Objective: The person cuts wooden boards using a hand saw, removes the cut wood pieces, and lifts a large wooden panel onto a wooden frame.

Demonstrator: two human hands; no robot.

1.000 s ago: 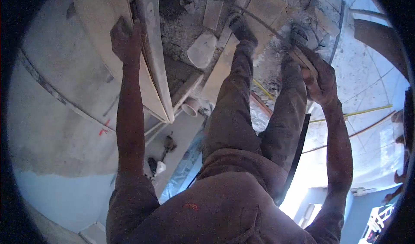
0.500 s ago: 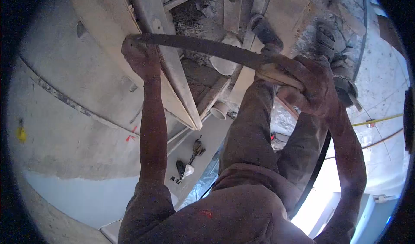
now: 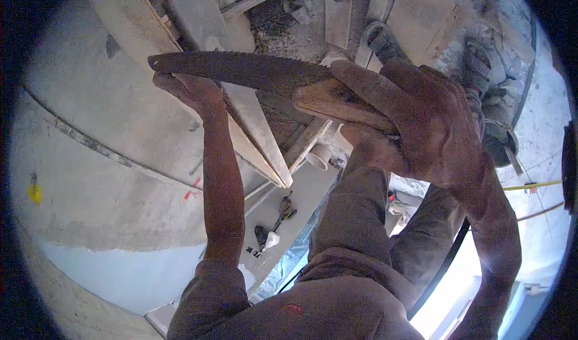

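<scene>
My right hand [image 3: 421, 117] is wrapped around the wooden handle [image 3: 337, 102] of a handsaw. The saw's dark, curved blade [image 3: 241, 69] reaches left across the view, its toothed edge facing away from me. Just under the blade tip, my left hand [image 3: 192, 93] has its fingers stretched to the left over a long wooden plank [image 3: 135, 30]. The blade partly covers those fingers, and whether they touch the saw or the plank cannot be told. A second, greyish board [image 3: 259, 123] lies right beside the plank.
My sandalled feet [image 3: 382, 42] stand among boards and rubble. A pale cup [image 3: 318, 157] sits near the boards' ends. Dark tools [image 3: 284, 210] lie on a grey surface below. A bucket [image 3: 497, 141] stands at right, near a yellow line [image 3: 533, 185]. A plastered wall [image 3: 108, 177] curves along the left.
The saw and my right hand have come nearer to the camera, and the blade tip has shifted left. My left hand's fingers have gone from curled to stretched out.
</scene>
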